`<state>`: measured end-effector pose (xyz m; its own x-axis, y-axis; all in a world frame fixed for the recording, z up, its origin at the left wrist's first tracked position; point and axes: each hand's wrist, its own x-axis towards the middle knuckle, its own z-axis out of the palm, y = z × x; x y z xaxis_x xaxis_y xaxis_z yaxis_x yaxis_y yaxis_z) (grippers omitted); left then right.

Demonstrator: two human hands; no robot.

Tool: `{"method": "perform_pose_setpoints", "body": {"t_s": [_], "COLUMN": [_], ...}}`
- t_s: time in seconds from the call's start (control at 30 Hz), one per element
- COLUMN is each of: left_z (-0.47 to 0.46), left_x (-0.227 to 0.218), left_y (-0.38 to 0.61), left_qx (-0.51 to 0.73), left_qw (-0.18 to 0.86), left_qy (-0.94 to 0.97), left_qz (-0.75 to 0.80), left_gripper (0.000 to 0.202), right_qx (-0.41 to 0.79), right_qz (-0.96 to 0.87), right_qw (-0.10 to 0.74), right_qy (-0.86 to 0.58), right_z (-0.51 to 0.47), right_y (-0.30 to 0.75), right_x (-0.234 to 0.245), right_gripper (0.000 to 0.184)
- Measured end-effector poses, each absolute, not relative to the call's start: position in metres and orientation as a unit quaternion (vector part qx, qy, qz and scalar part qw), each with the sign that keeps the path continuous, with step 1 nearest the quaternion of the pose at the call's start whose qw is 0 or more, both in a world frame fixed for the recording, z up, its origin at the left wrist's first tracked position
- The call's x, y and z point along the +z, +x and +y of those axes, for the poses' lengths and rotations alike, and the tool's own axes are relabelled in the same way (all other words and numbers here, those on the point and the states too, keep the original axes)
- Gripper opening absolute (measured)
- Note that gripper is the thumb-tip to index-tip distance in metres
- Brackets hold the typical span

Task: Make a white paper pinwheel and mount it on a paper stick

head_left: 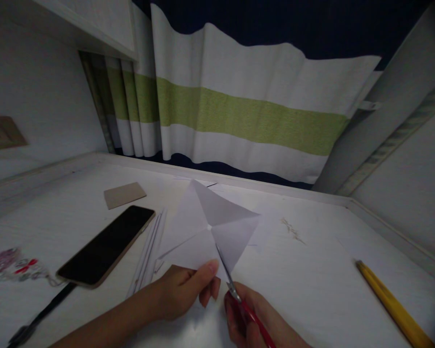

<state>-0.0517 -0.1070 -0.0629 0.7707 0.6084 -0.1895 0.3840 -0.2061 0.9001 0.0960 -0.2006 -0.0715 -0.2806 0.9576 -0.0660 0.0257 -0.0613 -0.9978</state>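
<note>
On the far left of the desk (311,285) lies a small patterned thing (10,266), and a black cable (39,316) runs from the lower edge toward the phone (107,245). The phone lies flat with its dark screen up. Behind it is a piece of brown cardboard (124,195), and just beside its right edge lie some thin white strips (148,251), out of the way of the hands.

Near the middle, the left hand (183,292) holds the folded white paper (206,227). Thumb and fingers close narrowly on its near edge, so the sheet seems to stay lifted and steady, with its creases meeting at one point. The right hand (253,321) is closed around the red handles of the scissors (229,275). Their blades point up and away, and the tips touch the near corner of the paper, just beside the left thumb. I cannot tell how far the blades are apart.

Well apart on the right, a yellow pencil (391,302) lies at an angle. A striped curtain (246,116) hangs behind the desk.
</note>
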Motion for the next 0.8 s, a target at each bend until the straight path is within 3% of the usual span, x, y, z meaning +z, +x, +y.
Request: {"method": "perform_pose_setpoints", "body": {"t_s": [0.47, 0.63, 0.8], "left_z": [-0.109, -0.11, -0.109], "left_x": [-0.057, -0.057, -0.057], "left_y": [-0.053, -0.053, -0.052], "left_qx": [0.091, 0.081, 0.092], "left_qw": [0.538, 0.547, 0.55], "left_qy": [0.78, 0.771, 0.776], "left_qz": [0.306, 0.317, 0.295], "left_gripper": [0.05, 0.051, 0.05], "right_qx": [0.576, 0.58, 0.583], "right_qz": [-0.531, -0.518, -0.508], "right_qw": [0.423, 0.423, 0.432], "right_qy": [-0.455, -0.466, -0.465], "right_z": [-0.199, -0.2, -0.199], "right_y": [0.091, 0.095, 0.095], "right_x": [-0.065, -0.078, -0.088], "right_gripper": [0.063, 0.056, 0.061]}}
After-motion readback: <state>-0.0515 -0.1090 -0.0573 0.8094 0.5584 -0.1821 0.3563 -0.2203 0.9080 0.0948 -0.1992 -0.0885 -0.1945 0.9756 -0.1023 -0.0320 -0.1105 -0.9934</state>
